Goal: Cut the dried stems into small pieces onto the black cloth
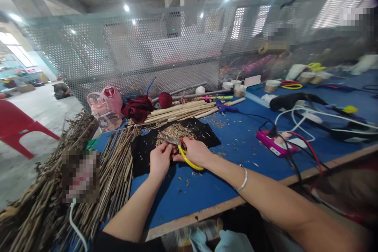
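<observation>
My right hand (195, 152) is closed around the handles of a pair of scissors (190, 162) with yellow grips. Their metal blades point left, over a pile of short cut stem pieces (174, 130). Just below the blade tips, my left hand (161, 160) is pinched shut, thumb against fingers; whatever is between them is too small to make out. The pile lies on a black cloth (140, 153) spread on the blue tabletop (203, 189). Loose bits are scattered on the blue surface right of the cloth.
Long dry stems (115, 165) lie in bundles at left. Behind the cloth are pale sticks (180, 110), a dark red cloth (138, 109), a pink jug (108, 106) and a blue glue gun (226, 107). A magenta power strip (273, 143) with cables sits at right; a perforated screen (141, 51) stands behind.
</observation>
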The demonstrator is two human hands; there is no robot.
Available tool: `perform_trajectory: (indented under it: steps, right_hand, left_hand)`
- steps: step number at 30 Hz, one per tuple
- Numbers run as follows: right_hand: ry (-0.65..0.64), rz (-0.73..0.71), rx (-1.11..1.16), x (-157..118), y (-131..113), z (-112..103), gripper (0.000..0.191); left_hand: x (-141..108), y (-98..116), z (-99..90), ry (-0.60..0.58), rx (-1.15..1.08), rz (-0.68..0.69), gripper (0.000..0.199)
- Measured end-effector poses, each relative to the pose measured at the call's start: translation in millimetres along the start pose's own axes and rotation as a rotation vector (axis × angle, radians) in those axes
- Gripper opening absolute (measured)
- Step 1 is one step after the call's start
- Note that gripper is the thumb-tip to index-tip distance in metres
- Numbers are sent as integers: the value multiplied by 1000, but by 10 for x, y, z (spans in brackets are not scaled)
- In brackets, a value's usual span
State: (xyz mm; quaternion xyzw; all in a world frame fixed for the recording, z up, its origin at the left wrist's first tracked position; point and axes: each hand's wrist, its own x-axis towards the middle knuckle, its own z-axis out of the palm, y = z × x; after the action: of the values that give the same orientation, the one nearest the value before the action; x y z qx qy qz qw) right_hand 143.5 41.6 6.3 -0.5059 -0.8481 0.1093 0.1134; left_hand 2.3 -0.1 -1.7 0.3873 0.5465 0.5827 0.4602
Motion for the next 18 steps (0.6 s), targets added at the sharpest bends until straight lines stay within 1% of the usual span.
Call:
perform_trajectory:
  steps: [5,9,13,18]
  right_hand:
    - [-51,38,-16,9,-4,-23,69]
    - [-59,42,-19,13,11,-35,70]
    - [-96,69,-18,25,39,-30,68]
    - [-141,78,-17,54,76,-27,66]
  left_hand:
    - [31,-36,-8,4,-70,-58,24]
    - [49,-56,-20,-3,-91,-98,23]
    - [37,-27,-32,-16,14,-120,25]
    - [13,18,-43,-31,133,-108,23]
